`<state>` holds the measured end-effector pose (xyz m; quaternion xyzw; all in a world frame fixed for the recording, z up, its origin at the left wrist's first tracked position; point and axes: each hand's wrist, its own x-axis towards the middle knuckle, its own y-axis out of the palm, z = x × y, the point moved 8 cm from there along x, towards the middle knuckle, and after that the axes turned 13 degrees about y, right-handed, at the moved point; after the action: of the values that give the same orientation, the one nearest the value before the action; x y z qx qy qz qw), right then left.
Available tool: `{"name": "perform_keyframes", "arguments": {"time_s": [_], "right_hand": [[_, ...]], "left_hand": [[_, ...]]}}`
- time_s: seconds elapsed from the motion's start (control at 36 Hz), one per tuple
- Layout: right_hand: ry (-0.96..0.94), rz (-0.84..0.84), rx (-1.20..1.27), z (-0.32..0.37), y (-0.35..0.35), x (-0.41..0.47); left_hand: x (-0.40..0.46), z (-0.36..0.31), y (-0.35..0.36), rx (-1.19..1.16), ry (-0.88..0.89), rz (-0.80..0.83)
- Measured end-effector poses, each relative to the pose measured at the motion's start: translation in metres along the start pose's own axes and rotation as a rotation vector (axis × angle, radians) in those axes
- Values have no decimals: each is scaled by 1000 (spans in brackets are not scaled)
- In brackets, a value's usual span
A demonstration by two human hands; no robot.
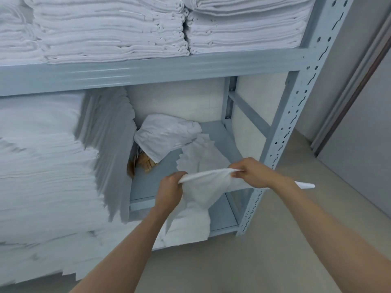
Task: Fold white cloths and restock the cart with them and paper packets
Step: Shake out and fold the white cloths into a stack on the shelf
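Both hands, the left hand (170,187) and the right hand (249,171), pinch the top edge of a limp white cloth (203,191) stretched between them before the grey metal shelf (148,187), and folding it squarely likely calls for even tension and matched corners.

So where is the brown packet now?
The brown packet lies on the middle shelf, left of centre, tucked under the crumpled white bag beside the tall cloth stack.
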<state>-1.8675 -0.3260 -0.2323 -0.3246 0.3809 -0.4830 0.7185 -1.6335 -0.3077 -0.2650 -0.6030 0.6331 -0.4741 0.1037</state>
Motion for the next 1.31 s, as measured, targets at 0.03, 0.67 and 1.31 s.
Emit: {"name": "perform_keyframes", "arguments": {"time_s": [0.03, 0.67, 1.31], "right_hand": [[8, -45, 30, -2, 4, -6], [380, -512, 187, -53, 14, -72], [400, -128, 22, -52, -7, -80]], "left_hand": [[-3, -6, -8, -29, 16, -61], [-38, -30, -88, 106, -270, -352], [-46, -89, -20, 218, -160, 495]]}}
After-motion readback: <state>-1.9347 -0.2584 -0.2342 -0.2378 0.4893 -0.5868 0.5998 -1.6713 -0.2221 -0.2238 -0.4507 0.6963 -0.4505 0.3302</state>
